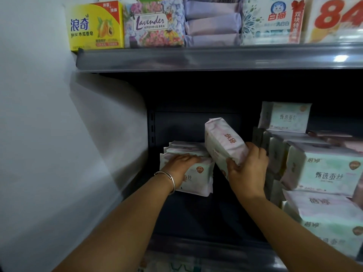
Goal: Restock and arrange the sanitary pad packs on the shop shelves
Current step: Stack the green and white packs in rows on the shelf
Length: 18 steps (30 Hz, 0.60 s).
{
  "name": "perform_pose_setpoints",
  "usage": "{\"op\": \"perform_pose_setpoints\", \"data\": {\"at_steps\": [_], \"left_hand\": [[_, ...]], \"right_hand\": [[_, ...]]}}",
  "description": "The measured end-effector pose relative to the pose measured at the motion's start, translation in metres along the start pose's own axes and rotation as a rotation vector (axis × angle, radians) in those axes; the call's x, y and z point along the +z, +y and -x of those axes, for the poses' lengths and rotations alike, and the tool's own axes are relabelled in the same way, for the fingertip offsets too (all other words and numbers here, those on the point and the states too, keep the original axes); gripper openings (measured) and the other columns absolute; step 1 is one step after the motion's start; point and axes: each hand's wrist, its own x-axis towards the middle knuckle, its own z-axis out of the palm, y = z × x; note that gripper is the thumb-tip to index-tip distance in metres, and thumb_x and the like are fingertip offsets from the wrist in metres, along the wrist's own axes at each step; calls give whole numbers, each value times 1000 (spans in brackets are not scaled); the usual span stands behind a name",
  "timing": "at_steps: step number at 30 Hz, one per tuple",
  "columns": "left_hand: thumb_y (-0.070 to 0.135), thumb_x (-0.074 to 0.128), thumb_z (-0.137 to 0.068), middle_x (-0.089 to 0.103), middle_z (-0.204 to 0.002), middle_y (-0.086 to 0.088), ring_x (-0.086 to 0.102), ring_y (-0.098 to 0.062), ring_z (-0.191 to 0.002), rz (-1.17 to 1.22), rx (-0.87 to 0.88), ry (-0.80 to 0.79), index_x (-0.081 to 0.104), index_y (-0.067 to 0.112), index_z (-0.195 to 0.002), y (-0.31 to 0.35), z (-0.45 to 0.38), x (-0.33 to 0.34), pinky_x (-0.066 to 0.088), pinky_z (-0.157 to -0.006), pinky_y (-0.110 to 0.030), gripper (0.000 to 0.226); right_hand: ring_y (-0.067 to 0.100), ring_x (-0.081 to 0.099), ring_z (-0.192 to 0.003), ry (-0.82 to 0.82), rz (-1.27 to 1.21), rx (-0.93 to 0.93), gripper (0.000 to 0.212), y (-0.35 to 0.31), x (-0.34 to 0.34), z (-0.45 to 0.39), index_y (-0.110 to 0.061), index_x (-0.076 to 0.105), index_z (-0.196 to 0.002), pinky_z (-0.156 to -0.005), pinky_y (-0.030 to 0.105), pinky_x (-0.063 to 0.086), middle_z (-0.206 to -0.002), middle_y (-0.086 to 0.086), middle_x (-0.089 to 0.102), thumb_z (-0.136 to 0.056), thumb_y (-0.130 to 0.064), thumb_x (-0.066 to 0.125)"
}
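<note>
A short row of upright pale pink and mint pad packs stands at the left of the dark lower shelf. My left hand, with a silver bangle on the wrist, rests on top of this row, its fingers lying over the packs. My right hand grips another pad pack by its lower end and holds it tilted in the air just right of the row. More packs of the same kind are stacked at the right.
A white wall closes the shelf on the left. The upper shelf carries a yellow soap box, a Lavender box, purple packs and white soap packs. One pack lies atop the right stack.
</note>
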Motion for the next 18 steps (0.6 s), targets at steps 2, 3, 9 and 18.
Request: {"op": "perform_pose_setpoints", "data": {"at_steps": [2,3,9,18], "left_hand": [[3,64,-82,30,-150,1,25,-17,-140,14,-4,36,27,24,-146,1,-2,4,12,-111,-20,77],[4,63,-83,29,-151,0,24,-17,-140,10,-14,49,27,21,-145,2,-2,5,11,-111,-19,74],[7,52,-89,12,-156,-1,7,-19,-145,-133,-97,22,11,20,-150,8,-7,9,1,-115,-27,75],[14,54,-91,31,-149,-7,29,-22,-137,346,-300,210,29,12,-144,18,33,-18,23,-111,-26,58]], "right_hand": [[34,39,-114,3,-19,-4,57,0,0,0,1,44,-130,-98,33,30,-124,21,44,-79,-6,69],[33,39,-114,4,-22,-6,57,0,-1,1,0,44,-130,-99,33,31,-124,20,44,-79,-6,69],[29,38,-117,-12,-59,-15,59,0,-7,5,-2,43,-131,-101,29,29,-124,17,44,-79,-6,69],[24,51,-113,-146,-397,213,51,-14,-27,18,-10,47,-126,-97,42,47,-120,5,46,-81,-11,71]]}}
